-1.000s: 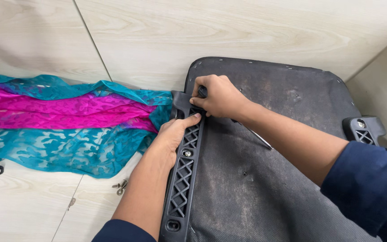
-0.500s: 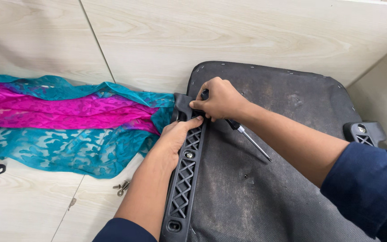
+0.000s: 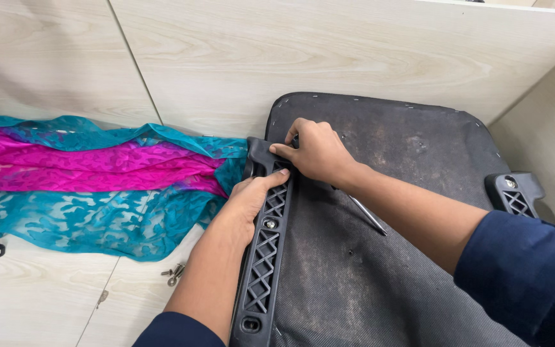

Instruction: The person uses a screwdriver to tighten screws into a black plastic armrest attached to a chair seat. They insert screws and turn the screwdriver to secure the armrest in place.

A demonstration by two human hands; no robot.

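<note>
An upturned chair seat (image 3: pixel 387 257), its underside covered in dusty black fabric, lies on the pale wood-look floor (image 3: pixel 46 302) close to the far wall and the right-hand corner. Along the seat's left edge runs a black plastic armrest bracket (image 3: pixel 266 257) with a lattice pattern. The left hand (image 3: pixel 252 199) rests on the bracket's upper part, fingers curled around its outer edge and pressing it down. The right hand (image 3: pixel 316 151) sits just above at the top of the bracket, fingers closed around a screwdriver (image 3: pixel 367 215) whose metal shaft shows under the wrist. A second bracket (image 3: pixel 514 191) sticks out at the seat's right edge. Left of the seat, a turquoise and magenta lace cloth (image 3: pixel 97 186) is spread on the floor, with a few loose screws (image 3: pixel 173 272) near its lower edge.
</note>
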